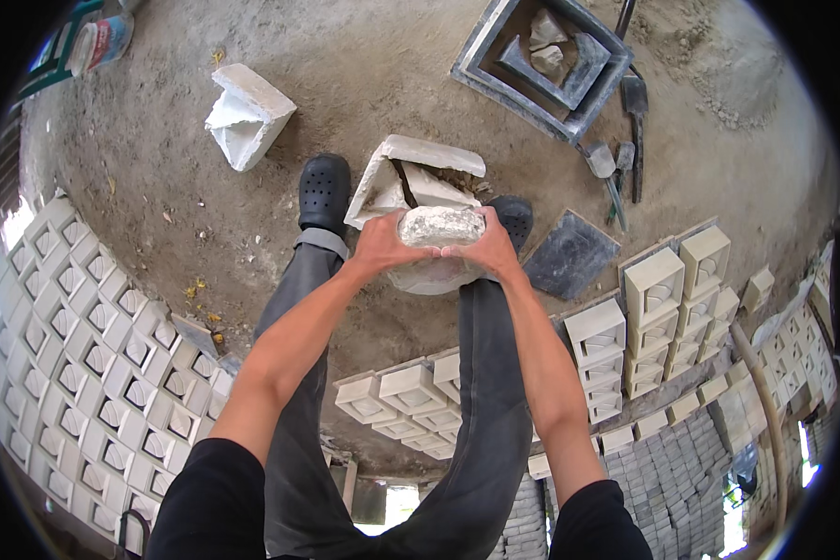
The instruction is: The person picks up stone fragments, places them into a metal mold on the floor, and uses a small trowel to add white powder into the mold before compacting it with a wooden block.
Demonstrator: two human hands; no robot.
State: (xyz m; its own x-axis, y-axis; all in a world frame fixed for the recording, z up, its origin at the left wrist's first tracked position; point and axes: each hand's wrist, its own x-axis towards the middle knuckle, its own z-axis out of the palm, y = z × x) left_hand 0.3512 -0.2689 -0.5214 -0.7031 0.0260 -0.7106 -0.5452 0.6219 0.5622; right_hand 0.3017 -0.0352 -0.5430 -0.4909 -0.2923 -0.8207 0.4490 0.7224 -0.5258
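Note:
My left hand (385, 245) and my right hand (487, 245) grip a rough, whitish rounded lump (439, 226), one on each side. Their thumbs meet across its near side, and the fingers wrap round its flanks, partly hidden. Just below the thumbs shows a pale rounded surface (436, 277); I cannot tell whether it belongs to the same lump. Right beyond my hands, between my dark shoes, lies a broken pale block (431, 149) with an angled wall and loose slabs inside. A second whitish broken block (248, 117) rests on the ground, farther to the left.
A dark square mould frame (471, 70) holding stone pieces lies at the far right, beside small trowels (599, 161) and a long-handled tool (636, 103). Nearer is a dark flat plate (571, 254). Stacked hollow blocks (653, 280) stand right; a patterned block wall (93, 359) fills the left.

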